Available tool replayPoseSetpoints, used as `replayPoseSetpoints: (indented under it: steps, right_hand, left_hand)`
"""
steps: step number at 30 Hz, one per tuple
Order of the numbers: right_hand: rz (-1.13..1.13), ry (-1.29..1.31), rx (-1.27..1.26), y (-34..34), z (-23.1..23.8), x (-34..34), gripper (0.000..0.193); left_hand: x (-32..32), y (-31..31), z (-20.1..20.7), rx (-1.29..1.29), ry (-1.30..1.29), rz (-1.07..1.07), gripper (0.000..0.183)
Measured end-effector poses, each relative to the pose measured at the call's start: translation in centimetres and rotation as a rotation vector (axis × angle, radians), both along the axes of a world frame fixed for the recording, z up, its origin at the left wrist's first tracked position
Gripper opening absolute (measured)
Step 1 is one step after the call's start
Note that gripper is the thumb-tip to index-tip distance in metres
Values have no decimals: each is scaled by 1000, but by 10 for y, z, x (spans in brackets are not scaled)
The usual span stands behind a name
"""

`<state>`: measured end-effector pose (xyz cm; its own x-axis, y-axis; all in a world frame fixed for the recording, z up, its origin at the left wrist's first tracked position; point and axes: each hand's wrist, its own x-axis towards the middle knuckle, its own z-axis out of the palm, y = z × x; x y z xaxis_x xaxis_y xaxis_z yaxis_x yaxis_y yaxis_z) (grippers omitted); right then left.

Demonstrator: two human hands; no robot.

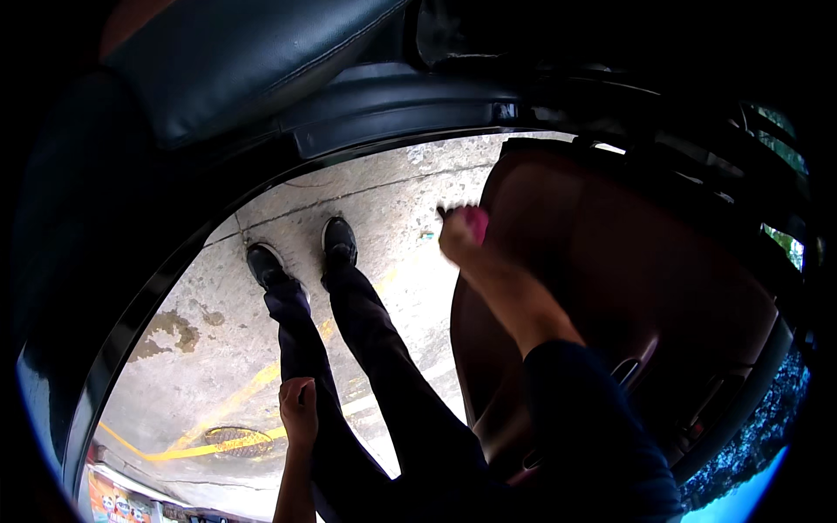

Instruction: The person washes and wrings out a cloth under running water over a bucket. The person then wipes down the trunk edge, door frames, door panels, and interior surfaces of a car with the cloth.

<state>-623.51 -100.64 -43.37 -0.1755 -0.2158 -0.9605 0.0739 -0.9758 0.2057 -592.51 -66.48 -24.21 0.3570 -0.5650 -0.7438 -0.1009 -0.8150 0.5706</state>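
My right hand point(457, 239) is closed round a small pink thing point(475, 223) with a dark edge; motion and glare blur it, so its kind is unclear. It is held beside the edge of an open car door with a dark red-brown inner panel point(558, 227). Whether it touches the panel I cannot tell. Low at the left, my left hand point(299, 408) hangs in front of my leg, its fingers curled in and nothing visible in them.
A dark leather car seat point(261, 61) and the black door sill point(392, 109) lie ahead of me. My dark shoes point(338, 240) stand on concrete ground point(218, 357) with yellow lines. A round manhole cover point(237, 441) lies at the lower left.
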Motion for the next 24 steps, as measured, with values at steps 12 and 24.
replayPoseSetpoints:
  steps: [12,24]
  right_hand:
    - [-255,9,432,154,99,70,40]
    - [335,-282,-749,-187,-37,20,46]
  left_hand:
    - [6,38,-12,-177,-41,-30,7]
    - [1,98,-31,64,176,309,18]
